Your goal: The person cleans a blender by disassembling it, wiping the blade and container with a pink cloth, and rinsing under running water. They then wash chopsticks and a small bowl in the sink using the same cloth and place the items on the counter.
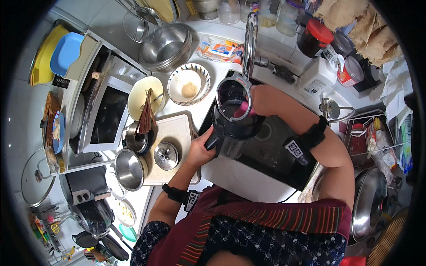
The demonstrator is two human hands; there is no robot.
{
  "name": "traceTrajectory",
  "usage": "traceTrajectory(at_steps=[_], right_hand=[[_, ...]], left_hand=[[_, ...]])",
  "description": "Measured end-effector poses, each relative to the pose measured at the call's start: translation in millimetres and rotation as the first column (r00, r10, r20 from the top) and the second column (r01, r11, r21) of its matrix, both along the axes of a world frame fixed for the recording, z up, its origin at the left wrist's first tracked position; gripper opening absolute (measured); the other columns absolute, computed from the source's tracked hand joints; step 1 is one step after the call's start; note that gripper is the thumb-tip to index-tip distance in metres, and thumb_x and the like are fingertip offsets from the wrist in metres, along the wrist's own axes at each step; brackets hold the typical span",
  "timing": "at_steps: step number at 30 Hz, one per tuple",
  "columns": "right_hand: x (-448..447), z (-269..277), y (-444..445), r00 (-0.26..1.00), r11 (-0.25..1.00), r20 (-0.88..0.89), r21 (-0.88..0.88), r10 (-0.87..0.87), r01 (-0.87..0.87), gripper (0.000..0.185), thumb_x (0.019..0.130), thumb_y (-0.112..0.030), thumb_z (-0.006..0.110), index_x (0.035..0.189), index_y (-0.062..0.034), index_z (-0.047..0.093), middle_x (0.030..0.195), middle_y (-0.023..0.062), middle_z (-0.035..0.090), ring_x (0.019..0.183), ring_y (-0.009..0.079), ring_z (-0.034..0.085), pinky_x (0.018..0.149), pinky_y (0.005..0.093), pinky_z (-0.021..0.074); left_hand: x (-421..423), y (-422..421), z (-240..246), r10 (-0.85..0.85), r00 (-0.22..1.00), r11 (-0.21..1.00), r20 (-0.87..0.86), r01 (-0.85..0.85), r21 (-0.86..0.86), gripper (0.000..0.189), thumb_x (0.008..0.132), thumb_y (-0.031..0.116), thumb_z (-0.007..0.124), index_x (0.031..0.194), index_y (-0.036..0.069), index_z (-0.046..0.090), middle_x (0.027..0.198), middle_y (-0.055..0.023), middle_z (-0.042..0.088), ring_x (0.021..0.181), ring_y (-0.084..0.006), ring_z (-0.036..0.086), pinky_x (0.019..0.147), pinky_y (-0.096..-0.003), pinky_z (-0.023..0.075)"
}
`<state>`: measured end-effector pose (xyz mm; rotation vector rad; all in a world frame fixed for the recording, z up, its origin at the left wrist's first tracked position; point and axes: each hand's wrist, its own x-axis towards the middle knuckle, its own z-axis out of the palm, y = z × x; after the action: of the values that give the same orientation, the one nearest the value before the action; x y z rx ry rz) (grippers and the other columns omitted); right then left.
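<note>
A black jug (239, 128) with a grey rim (218, 96) is held tilted over the dark sink (273, 149), below the chrome faucet (251, 43). My left hand (200, 149) is closed around its black handle (213, 141). At the rim's right side, my right hand (268, 99) holds a pink cloth or sponge (244, 109) against the jug's inside; its fingertips are partly hidden. Left of my left hand, a round metal piece (166, 156) with a raised centre lies on the cutting board (176, 128).
Chopsticks (146, 116) lie across a cream bowl (139, 106) and toward a small pot (135, 138). Near them are a patterned bowl (203, 89) and metal basins (164, 46). A white bottle (316, 78) stands behind the sink. At right sits a large lidded pan (369, 206).
</note>
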<state>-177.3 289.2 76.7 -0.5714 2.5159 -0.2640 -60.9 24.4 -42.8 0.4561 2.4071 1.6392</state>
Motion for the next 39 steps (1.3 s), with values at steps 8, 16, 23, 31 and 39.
traceTrajectory(at_steps=[8,16,23,31,39], right_hand=[[3.5,-12.1,-18.8,0.935,0.905,-0.273,-0.414,-0.226,0.098,0.014,0.071,-0.014,0.058,0.077,-0.0017,0.061,0.070,0.0220,0.060,0.066,0.0361,0.061,0.060,0.0404,0.0495],[3.8,-41.0,-2.3,0.889,0.863,-0.414,-0.504,-0.196,-0.045,0.013,0.078,-0.019,0.055,0.080,-0.0073,0.060,0.078,0.0160,0.056,0.076,0.0321,0.059,0.067,0.0423,0.0477],[8.5,-22.6,-9.6,0.919,0.943,-0.339,-0.321,-0.201,0.088,0.012,0.068,-0.018,0.062,0.071,-0.0062,0.061,0.074,0.0127,0.060,0.075,0.0305,0.062,0.064,0.0403,0.0495],[1.8,-29.3,-15.3,0.997,0.835,0.066,-0.550,0.028,0.013,0.024,0.070,-0.027,0.063,0.075,-0.0037,0.067,0.076,0.0181,0.063,0.071,0.0338,0.062,0.064,0.0388,0.0493],[5.9,-75.2,-47.7,0.776,0.296,0.527,-0.723,-0.347,0.624,0.011,0.075,-0.010,0.062,0.081,-0.0016,0.066,0.070,0.0105,0.065,0.068,0.0185,0.063,0.064,0.0305,0.0497]], left_hand=[[3.3,-2.0,0.3,-0.014,0.999,0.999,0.031,0.015,-0.031,0.062,0.068,-0.001,0.062,0.128,0.000,0.047,0.105,-0.0124,0.063,0.092,-0.0119,0.058,0.082,-0.0244,0.0450],[1.3,-2.5,1.4,-0.046,0.998,0.996,0.047,0.049,-0.070,0.068,0.066,-0.003,0.061,0.131,0.003,0.044,0.108,-0.0179,0.063,0.095,-0.0162,0.062,0.082,-0.0257,0.0465],[5.0,-2.8,-0.8,-0.006,0.999,0.995,0.042,0.010,-0.098,0.066,0.066,-0.003,0.062,0.129,0.001,0.045,0.111,-0.0183,0.061,0.098,-0.0188,0.062,0.084,-0.0265,0.0461],[6.1,-4.5,-3.7,-0.004,0.998,0.999,0.065,0.007,-0.048,0.067,0.066,-0.004,0.060,0.130,0.005,0.046,0.113,-0.0171,0.061,0.101,-0.0189,0.061,0.086,-0.0264,0.0451],[4.8,-4.2,-5.7,-0.020,1.000,0.999,0.024,0.021,-0.030,0.064,0.067,-0.005,0.064,0.129,0.001,0.046,0.099,-0.0027,0.060,0.086,-0.0076,0.052,0.080,-0.0222,0.0439]])
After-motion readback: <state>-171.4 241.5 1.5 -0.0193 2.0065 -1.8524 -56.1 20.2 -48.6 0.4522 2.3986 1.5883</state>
